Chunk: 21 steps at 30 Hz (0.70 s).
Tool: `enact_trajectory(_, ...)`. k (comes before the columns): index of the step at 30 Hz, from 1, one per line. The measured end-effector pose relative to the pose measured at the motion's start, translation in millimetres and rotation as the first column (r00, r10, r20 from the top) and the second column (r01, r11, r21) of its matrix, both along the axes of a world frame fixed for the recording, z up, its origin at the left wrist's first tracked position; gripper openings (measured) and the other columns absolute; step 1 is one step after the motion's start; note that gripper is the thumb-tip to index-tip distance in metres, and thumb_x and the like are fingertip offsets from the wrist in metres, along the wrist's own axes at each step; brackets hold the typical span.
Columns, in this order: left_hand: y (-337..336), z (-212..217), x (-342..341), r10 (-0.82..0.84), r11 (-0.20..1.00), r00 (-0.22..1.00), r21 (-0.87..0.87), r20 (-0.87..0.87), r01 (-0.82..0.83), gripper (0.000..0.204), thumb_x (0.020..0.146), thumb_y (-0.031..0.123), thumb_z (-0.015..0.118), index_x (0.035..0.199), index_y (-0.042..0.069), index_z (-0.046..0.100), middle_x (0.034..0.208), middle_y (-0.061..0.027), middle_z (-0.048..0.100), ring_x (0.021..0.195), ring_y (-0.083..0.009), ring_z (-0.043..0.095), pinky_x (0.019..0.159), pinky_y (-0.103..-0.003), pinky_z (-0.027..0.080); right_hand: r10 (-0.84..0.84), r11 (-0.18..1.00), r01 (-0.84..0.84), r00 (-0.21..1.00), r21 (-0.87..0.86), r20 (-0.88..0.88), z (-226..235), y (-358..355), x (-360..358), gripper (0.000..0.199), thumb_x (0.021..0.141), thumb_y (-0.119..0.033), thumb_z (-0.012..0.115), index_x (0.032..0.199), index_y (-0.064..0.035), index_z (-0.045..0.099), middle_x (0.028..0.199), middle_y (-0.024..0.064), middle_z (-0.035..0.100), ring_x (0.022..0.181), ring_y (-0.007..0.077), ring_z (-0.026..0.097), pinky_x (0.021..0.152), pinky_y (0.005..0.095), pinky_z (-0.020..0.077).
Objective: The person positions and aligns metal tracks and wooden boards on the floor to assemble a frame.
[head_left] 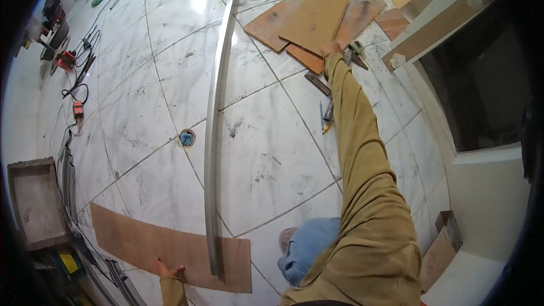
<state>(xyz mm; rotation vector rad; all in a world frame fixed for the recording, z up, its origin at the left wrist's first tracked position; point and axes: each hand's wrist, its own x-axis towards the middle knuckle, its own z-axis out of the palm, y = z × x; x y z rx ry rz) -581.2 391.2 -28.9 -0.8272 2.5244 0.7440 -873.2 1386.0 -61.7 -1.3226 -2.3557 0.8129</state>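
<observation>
We can read no lettering, number or sign here. Just left of the brown board (136,235), we see a yellow patch (69,262) on a dark case (56,259); it may be a label, but it is too small and dim for us to tell.

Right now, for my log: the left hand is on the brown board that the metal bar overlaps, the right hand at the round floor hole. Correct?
Not quite: the head view shows the right hand at the piled boards. The left hand is on the brown board overlapped by the metal bar.
</observation>
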Motion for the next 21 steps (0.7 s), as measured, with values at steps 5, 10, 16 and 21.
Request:
enact_trajectory(5, -43.8, -55.6, -15.2, -0.313, 0.947, 0.949, -0.06, 0.047, 0.315, 0.128, 0.037, 0.021, 0.1, 0.141, -0.004, 0.03, 0.139, -0.0236, 0.042, 0.127, -0.038, 0.045, 0.107, -0.045, 0.041, -0.233, 0.956, 0.224, 0.972, -0.187, -0.025, 1.5, 43.6, -11.3, 0.048, 0.078, -0.041, 0.066, 0.103, -0.0014, 0.072, 0.114, 0.0208, 0.069, 0.106, 0.0332, 0.067, 0.093, 0.0416, 0.0506)
enact_trajectory(10, -65.1, -25.7, 36.9, -0.158, 0.973, 0.983, -0.153, 0.094, 0.171, 0.128, 0.035, 0.019, 0.1, 0.139, -0.005, 0.031, 0.139, -0.0244, 0.042, 0.125, -0.0394, 0.046, 0.107, -0.045, 0.041, 0.025, 0.999, -0.034, 0.947, 0.022, 0.32, 19.9, -72.5, -40.5, 0.039, 0.078, -0.02, 0.081, 0.102, 0.0074, 0.069, 0.101, 0.0192, 0.071, 0.092, 0.023, 0.069, 0.072, 0.0377, 0.0558)
enact_trajectory(16, -37.6, -43.9, -5.6, -0.251, 0.944, 0.964, -0.198, 0.086, 0.263, 0.128, 0.031, 0.02, 0.101, 0.137, -0.006, 0.033, 0.137, -0.0256, 0.042, 0.125, -0.0412, 0.045, 0.106, -0.047, 0.041, -0.19, 0.849, 0.035, 0.952, -0.528, -0.241, 15.1, -36.3, -23.1, 0.024, 0.07, -0.021, 0.082, 0.08, -0.0025, 0.071, 0.069, 0.0068, 0.067, 0.056, 0.0188, 0.06, 0.046, 0.0339, 0.0486)
enact_trajectory(21, -32.4, -35.5, -7.3, -0.322, 0.916, 0.946, -0.241, 0.035, 0.32, 0.118, 0.033, 0.011, 0.099, 0.134, -0.002, 0.039, 0.134, -0.0202, 0.047, 0.119, -0.0351, 0.051, 0.098, -0.044, 0.047, -0.384, 0.695, 0.037, 0.864, -0.718, -0.327, 34.7, -59.0, -32.5, 0.013, 0.077, -0.011, 0.075, 0.083, -0.0037, 0.067, 0.075, 0.0068, 0.065, 0.057, 0.0169, 0.057, 0.04, 0.0327, 0.0438)
